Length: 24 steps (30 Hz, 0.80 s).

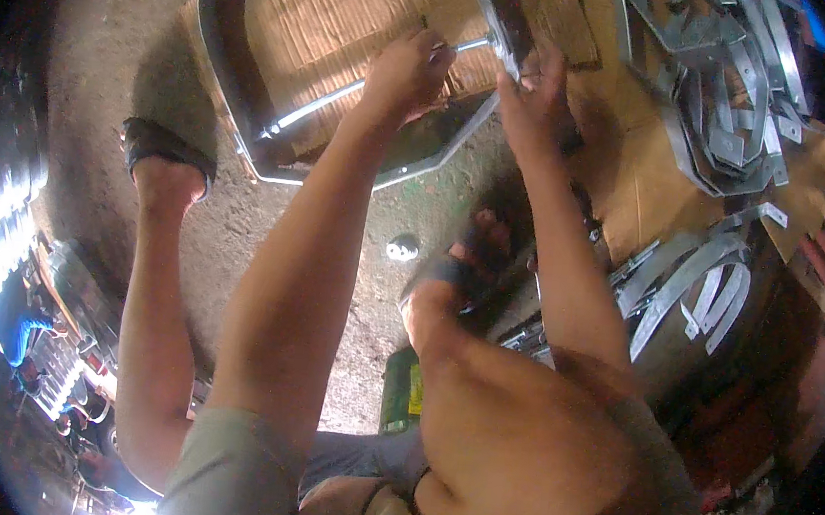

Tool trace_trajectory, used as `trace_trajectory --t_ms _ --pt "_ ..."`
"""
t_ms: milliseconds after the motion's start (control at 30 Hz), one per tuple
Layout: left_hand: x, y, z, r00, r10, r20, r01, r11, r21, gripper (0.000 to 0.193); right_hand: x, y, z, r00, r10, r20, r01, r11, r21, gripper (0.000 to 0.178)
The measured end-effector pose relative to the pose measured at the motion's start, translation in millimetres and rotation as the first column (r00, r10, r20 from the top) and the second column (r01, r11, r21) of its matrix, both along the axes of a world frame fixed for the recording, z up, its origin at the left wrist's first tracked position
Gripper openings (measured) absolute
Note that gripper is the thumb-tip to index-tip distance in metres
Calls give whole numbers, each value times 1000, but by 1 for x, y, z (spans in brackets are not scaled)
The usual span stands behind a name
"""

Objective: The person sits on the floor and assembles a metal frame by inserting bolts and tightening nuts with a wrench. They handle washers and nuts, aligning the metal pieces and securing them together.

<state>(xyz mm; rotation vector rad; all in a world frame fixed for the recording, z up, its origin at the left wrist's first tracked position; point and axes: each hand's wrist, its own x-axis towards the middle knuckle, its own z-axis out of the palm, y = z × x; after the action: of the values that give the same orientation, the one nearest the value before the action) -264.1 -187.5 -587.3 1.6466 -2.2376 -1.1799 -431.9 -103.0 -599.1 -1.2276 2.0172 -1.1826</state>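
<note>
A bent metal frame (218,35) with a dark inner face stands at the top, on cardboard (327,0) and the concrete floor. Across it runs a thin shiny metal rod (320,104), from the lower left corner up to the right side. My left hand (407,73) is closed round the rod near its middle. At the rod's right end, my right hand (538,97) grips the right side of the frame, its thumb and fingers on a bright metal part there. My fingers partly hide that joint.
Bent metal brackets (722,142) lie heaped on brown cardboard (625,183) at the right. Nearer are curved metal strips (690,287). A small round whitish piece (402,247) lies on the floor between my sandalled feet, and a green box (400,394) stands close to me.
</note>
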Motion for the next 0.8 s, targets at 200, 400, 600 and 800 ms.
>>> trace_trajectory --t_ms 200,400,600,800 --pt "31 49 107 399 621 -675 -670 699 248 32 -7 51 52 989 -15 144 12 1000 20 52" --pt "66 140 220 287 649 -704 -654 670 352 26 -55 94 76 979 -158 132 157 987 23 41" --pt "247 216 283 810 583 60 -586 809 50 33 -93 133 64 978 -206 -30 208 967 147 27" --pt "300 142 328 900 -3 435 -21 998 51 38 -69 165 77 990 -139 -8 133 931 341 16"
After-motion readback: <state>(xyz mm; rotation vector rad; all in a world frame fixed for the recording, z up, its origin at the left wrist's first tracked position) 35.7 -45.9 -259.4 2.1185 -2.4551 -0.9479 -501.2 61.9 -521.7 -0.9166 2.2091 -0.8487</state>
